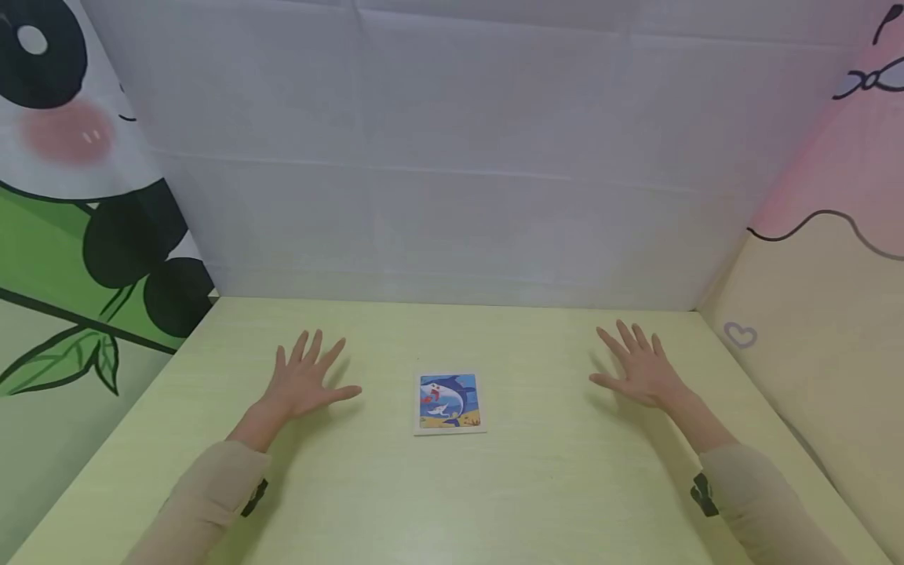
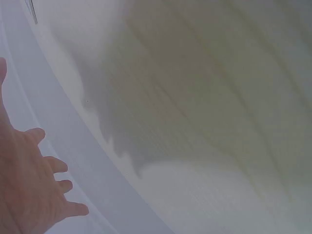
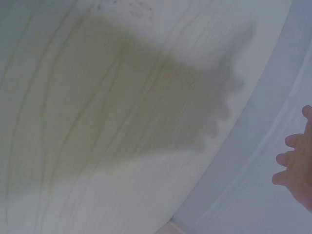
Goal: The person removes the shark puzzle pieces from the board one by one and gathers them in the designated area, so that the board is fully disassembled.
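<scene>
On the pale wooden table (image 1: 452,494) lies a small square picture puzzle (image 1: 449,403) with a white border, showing a blue dolphin-like animal over sand. My left hand (image 1: 300,382) is held to the left of it, fingers spread and holding nothing. To the right, my right hand (image 1: 641,370) is likewise spread, with nothing in it. Both hands cast shadows on the tabletop. In the left wrist view the left hand (image 2: 24,180) shows at the left edge, and in the right wrist view the right hand (image 3: 300,161) shows at the right edge.
A white cloth backdrop (image 1: 452,157) rises along the table's far edge. At the left is a printed panel (image 1: 78,180) with a cartoon panda. A pink and cream panel (image 1: 833,298) stands along the right side. Dark straps show by both sleeve cuffs.
</scene>
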The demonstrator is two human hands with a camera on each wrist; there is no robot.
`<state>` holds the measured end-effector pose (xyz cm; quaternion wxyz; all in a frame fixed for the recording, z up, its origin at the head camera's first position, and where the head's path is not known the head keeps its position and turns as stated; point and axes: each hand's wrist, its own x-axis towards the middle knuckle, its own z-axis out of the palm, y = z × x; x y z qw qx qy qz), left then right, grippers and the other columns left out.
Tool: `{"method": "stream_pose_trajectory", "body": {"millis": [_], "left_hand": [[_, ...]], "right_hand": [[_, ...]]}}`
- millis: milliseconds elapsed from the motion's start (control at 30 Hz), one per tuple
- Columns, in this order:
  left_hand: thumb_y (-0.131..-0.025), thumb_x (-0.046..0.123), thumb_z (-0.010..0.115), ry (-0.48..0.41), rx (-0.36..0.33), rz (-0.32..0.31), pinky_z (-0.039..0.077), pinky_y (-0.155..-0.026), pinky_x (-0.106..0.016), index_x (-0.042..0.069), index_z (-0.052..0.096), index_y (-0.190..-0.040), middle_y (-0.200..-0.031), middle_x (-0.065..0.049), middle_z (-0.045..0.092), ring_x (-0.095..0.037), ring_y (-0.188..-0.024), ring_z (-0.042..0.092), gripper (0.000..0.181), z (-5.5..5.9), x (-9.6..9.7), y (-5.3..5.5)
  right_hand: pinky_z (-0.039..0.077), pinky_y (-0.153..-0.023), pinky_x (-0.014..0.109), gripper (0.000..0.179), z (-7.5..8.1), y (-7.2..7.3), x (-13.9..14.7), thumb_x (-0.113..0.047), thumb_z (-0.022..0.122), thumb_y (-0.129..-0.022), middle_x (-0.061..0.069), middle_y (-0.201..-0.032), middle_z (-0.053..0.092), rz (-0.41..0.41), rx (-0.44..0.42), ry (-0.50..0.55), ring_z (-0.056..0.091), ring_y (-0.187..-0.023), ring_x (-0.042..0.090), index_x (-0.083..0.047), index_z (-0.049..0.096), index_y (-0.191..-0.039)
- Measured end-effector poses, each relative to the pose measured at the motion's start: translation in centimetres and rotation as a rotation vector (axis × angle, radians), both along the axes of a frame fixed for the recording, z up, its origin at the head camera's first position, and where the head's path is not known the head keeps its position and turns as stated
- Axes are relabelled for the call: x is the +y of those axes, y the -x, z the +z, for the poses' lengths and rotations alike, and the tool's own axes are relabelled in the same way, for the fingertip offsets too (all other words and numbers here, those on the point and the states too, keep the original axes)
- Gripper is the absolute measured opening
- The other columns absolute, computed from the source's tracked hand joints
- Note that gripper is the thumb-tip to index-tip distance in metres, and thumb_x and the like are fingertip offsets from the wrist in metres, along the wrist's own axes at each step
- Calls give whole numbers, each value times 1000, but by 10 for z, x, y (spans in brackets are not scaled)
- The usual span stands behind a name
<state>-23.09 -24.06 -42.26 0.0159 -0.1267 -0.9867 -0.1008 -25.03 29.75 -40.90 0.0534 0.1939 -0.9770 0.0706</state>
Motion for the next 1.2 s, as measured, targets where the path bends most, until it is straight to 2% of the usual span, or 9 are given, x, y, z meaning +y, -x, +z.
{"method": "stream_pose_trajectory", "body": {"millis": [200, 467, 667, 867, 1000, 1200], "left_hand": [[-77, 67, 49, -44, -21, -31, 1, -101, -65, 12, 21, -145, -147, -28, 8, -45, -134, 2, 91, -1, 3, 3], [-76, 64, 55, -148, -14, -88, 16, -102, -62, 8, 24, -143, -145, -28, 16, -45, -132, 13, 93, 4, 18, 3], [-73, 63, 59, -248, -70, -104, 21, -101, -61, 11, 21, -145, -146, -22, 19, -41, -133, 17, 96, 5, 30, 4], [-71, 60, 64, -354, -116, -129, 23, -103, -56, 11, 22, -145, -146, -16, 26, -37, -132, 24, 98, 3, 44, 4], [-70, 56, 68, -419, -146, -150, 25, -102, -55, 11, 23, -144, -145, -15, 28, -36, -131, 27, 98, 2, 53, 4], [-68, 51, 72, -463, -193, -144, 27, -102, -55, 11, 26, -143, -144, -14, 31, -35, -130, 30, 96, 2, 66, 1]], "right_hand": [[8, -102, 64, 80, 2, 2, -4, -50, 56, -83, 31, -144, 16, 40, -5, 81, 13, -128, 53, -9, 23, -143], [9, -104, 60, 82, -1, 6, -11, -47, 59, -82, 27, -146, 14, 66, -53, 191, 12, -131, 47, -9, 21, -144], [13, -104, 59, 83, -3, 9, -19, -47, 60, -82, 25, -146, 16, 76, -59, 252, 16, -132, 44, -9, 21, -144], [16, -102, 61, 83, -5, 10, -30, -45, 61, -82, 22, -147, 16, 68, -111, 325, 16, -133, 41, -11, 18, -145], [17, -104, 58, 85, -6, 10, -38, -43, 63, -81, 17, -148, 18, 80, -137, 397, 17, -134, 38, -12, 18, -145], [20, -103, 56, 86, -5, 9, -53, -41, 66, -79, 14, -148, 22, 84, -150, 468, 20, -133, 36, -12, 19, -145]]}}
